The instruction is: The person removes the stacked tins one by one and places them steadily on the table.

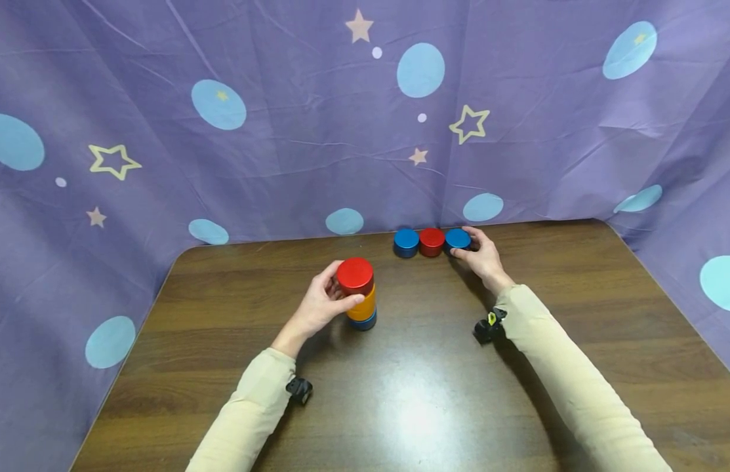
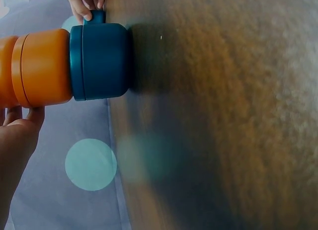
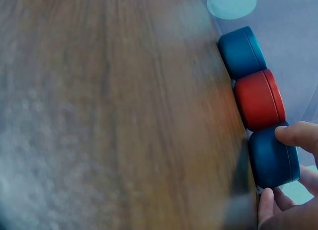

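My left hand (image 1: 317, 305) curls its thumb and fingers round an upright stack of round metal tins left of the table's middle. The stack has a red tin (image 1: 355, 275) on top, orange (image 1: 363, 305) in the middle and a blue tin (image 2: 102, 61) at the bottom. Near the far edge, my right hand (image 1: 485, 261) grips a blue tin (image 3: 273, 158) between thumb and fingers. That tin is the right end of a row, beside a red tin (image 1: 432, 242) and another blue tin (image 1: 406, 243). All three row tins sit upright, close together.
A brown wooden table (image 1: 424, 367) lies under both hands. Behind its far edge hangs a purple curtain (image 1: 305, 157) with stars and dots. Black wrist cameras are strapped on both sleeves.
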`<state>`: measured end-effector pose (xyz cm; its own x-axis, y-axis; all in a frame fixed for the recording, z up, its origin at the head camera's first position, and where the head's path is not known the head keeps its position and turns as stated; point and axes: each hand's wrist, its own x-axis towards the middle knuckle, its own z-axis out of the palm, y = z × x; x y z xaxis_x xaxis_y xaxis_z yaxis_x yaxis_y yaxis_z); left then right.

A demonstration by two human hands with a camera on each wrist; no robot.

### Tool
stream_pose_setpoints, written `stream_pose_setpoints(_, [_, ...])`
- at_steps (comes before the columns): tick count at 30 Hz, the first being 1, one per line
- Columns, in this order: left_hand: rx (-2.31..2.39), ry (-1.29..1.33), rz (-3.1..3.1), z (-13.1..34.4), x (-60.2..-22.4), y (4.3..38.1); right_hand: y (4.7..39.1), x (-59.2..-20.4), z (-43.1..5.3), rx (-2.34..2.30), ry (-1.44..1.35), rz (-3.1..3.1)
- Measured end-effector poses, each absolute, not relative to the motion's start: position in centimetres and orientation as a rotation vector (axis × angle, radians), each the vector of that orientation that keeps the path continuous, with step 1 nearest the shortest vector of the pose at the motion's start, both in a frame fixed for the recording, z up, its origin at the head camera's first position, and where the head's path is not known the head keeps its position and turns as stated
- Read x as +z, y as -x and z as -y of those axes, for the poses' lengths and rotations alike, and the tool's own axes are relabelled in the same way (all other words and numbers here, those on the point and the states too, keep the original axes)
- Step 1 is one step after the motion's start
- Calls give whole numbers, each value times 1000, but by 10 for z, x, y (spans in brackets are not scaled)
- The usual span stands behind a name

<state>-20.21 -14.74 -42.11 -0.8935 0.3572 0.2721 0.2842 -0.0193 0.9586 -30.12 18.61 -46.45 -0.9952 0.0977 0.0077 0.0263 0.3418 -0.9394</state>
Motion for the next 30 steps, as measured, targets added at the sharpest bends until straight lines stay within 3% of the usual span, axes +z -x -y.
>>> stream_pose_setpoints(12, [2095,-708,-2157,147,-420,201,303,-465,-188,1700,56,2583])
stream_pose_setpoints(30, [2124,-697,-2143,145,-423,199,296,-465,-192,1957,91,2428])
